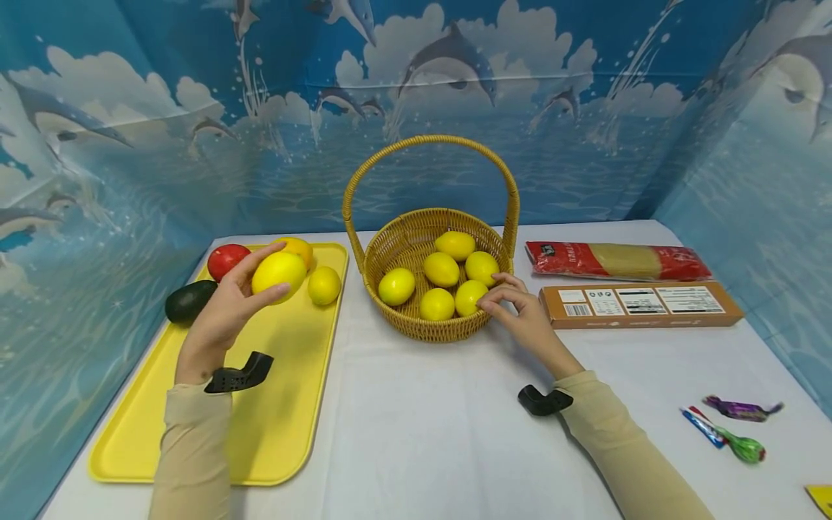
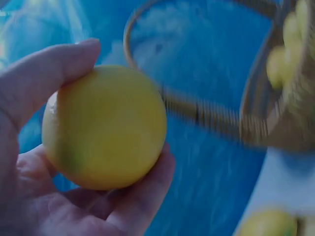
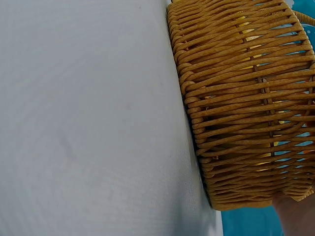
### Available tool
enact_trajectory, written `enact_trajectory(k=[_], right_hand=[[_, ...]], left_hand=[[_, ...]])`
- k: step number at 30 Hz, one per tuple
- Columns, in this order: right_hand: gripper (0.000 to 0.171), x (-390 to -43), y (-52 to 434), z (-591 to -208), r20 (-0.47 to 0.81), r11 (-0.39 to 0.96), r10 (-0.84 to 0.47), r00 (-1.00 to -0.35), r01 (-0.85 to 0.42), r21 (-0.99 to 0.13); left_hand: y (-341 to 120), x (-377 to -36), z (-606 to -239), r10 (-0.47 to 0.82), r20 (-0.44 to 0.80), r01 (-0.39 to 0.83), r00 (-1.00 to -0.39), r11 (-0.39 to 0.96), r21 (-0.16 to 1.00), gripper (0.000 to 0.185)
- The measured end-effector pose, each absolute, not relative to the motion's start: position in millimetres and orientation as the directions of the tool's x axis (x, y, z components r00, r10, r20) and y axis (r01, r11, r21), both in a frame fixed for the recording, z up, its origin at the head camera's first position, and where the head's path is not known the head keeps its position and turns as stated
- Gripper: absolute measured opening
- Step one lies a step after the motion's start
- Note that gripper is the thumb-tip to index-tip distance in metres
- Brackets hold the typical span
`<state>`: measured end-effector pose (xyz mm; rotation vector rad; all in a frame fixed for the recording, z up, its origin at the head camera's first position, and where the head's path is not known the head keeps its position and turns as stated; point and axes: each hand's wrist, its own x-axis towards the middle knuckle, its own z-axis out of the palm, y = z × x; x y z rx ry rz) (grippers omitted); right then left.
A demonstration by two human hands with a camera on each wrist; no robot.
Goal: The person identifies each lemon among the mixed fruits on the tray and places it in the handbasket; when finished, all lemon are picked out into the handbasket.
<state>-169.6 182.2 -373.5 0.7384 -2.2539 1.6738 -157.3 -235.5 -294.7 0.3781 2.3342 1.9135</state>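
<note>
Above the yellow tray [image 1: 279, 375], my left hand [image 1: 224, 310] grips a lemon [image 1: 279, 277] between thumb and fingers; the left wrist view shows this lemon [image 2: 106, 128] up close. My right hand [image 1: 520, 314] is at the right front rim of the wicker basket [image 1: 406, 325], thumb and fingers bent at the rim beside a lemon [image 1: 471, 297]. In the right wrist view a part of the right hand [image 3: 295, 214] meets the basket's woven side [image 3: 246, 108]. Several lemons lie in the basket, one lemon [image 1: 396, 287] apart at its left.
On the tray are a lemon [image 1: 324, 286], an orange-yellow fruit [image 1: 295, 249] partly hidden, a red fruit [image 1: 227, 261] and a dark green avocado [image 1: 190, 302]. To the right lie a red noodle packet [image 1: 617, 261], a brown box [image 1: 640, 305] and wrapped candies [image 1: 741, 409].
</note>
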Motion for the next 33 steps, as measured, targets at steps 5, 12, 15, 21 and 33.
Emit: enact_trajectory(k=[5,12,15,21,33], right_hand=[[0.007,-169.5,183.4,-373.6,0.483,0.216,-0.260,-0.836,-0.537,-0.815],[0.009,-170.5,184.3,-374.0,0.499,0.216,-0.266,-0.825,-0.555,-0.803],[0.009,-170.2,184.0,-374.2,0.490,0.219,-0.267,-0.830,-0.548,-0.807],[0.008,-169.4,182.6,-373.6,0.470,0.224,-0.273,-0.840,-0.530,-0.818],[0.008,-169.4,181.6,-373.0,0.476,0.230,-0.259,-0.841,-0.532,-0.815]], left_hand=[[-179.2,-166.0,-266.4,0.431,0.127,0.166,-0.893,0.055,0.985,0.059],[-104.2,-207.1,-256.2,0.554,0.192,0.194,-0.810,-0.056,0.979,0.058],[-83.6,-230.6,-265.5,0.523,0.150,0.155,-0.839,-0.035,0.987,0.056],[-66.4,-270.6,-286.7,0.432,-0.035,-0.062,-0.901,-0.049,0.997,0.053],[-56.8,-308.3,-325.8,0.273,-0.260,-0.241,-0.926,0.101,0.965,0.062]])
